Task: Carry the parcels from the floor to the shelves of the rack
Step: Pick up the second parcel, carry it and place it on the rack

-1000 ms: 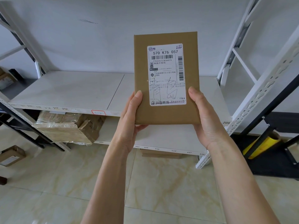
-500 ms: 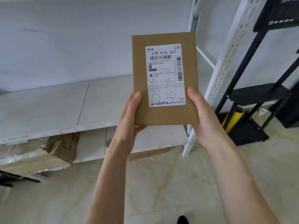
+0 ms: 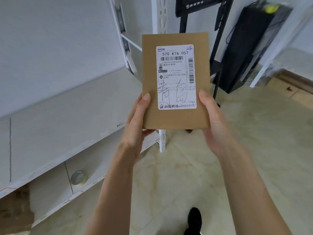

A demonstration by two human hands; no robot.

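Flat brown cardboard parcel [image 3: 175,119] held upright at frame centre, white rack shelf [image 3: 67,119] at 9 o'clock. Left hand [image 3: 137,122] and right hand [image 3: 214,121] clamp its lower edges. White shipping label [image 3: 176,77] reads "570 K76 057".

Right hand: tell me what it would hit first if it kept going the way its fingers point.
The right hand, holding the parcel with the left hand, points up and forward. Beyond it stands the black stand beside the white rack post, likely first, though depth is unclear.
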